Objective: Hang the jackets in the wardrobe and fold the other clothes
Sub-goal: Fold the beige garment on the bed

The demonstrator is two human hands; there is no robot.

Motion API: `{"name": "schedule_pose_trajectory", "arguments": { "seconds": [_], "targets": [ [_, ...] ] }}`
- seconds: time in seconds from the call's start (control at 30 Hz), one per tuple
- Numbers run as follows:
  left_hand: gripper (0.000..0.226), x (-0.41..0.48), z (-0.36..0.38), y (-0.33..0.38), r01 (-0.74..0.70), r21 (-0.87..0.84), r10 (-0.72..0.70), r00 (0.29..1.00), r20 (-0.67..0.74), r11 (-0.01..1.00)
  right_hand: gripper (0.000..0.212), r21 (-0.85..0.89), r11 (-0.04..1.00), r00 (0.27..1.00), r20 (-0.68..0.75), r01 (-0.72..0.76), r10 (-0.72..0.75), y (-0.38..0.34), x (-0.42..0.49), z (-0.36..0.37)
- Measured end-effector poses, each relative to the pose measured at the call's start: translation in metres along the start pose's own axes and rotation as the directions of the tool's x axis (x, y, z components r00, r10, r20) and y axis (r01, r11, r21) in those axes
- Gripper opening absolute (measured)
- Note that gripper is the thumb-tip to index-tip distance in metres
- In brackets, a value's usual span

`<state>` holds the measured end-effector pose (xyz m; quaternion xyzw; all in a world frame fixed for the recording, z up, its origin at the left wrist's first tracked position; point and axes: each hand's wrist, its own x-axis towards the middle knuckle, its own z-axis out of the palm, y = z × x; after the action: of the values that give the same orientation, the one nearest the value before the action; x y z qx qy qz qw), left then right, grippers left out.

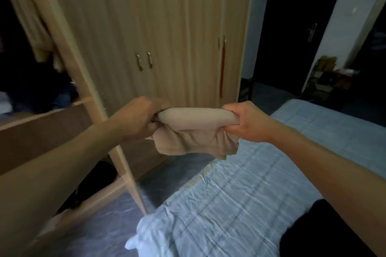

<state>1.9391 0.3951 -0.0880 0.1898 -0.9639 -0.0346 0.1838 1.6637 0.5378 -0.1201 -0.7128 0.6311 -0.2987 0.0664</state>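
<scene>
Between the wardrobe point(158, 27) and the bed point(240, 183), a beige garment point(194, 131) hangs in the air, held at both ends. Left hand point(137, 119) grips its left end with fingers curled round the cloth; right hand point(246, 124) grips the right end likewise. Its upper part is rolled into a thick band stretched between the fists (the rest droops below, crumpled). A dark garment point(325, 229) lies on the bed's near corner.
</scene>
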Motion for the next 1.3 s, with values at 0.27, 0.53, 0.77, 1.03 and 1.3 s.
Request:
{"name": "schedule_pose_trajectory", "arguments": {
  "seconds": [0.27,0.53,0.77,1.03,1.3],
  "targets": [
    [0.036,-0.112,-0.139,-0.058,0.117,0.074,-0.116,0.993,-0.025,0.990,0.028,0.020,0.976,0.974,-0.074,0.216,-0.214,-0.164,0.087,0.021],
    [0.041,-0.271,-0.211,-0.162,0.316,0.146,-0.295,0.944,-0.147,0.937,0.019,0.053,0.921,0.923,-0.026,0.386,-0.385,-0.310,0.189,0.131],
    [0.045,-0.367,-0.239,-0.262,0.445,0.173,-0.410,0.888,-0.207,0.879,0.020,0.106,0.887,0.890,0.027,0.450,-0.455,-0.398,0.274,0.230],
    [0.045,-0.381,-0.248,-0.358,0.581,0.150,-0.536,0.805,-0.255,0.800,0.027,0.177,0.837,0.842,0.066,0.519,-0.536,-0.413,0.393,0.302],
    [0.043,-0.349,-0.291,-0.425,0.698,0.206,-0.601,0.703,-0.381,0.686,0.030,0.328,0.730,0.780,-0.037,0.599,-0.624,-0.424,0.513,0.325]
  ]
}}
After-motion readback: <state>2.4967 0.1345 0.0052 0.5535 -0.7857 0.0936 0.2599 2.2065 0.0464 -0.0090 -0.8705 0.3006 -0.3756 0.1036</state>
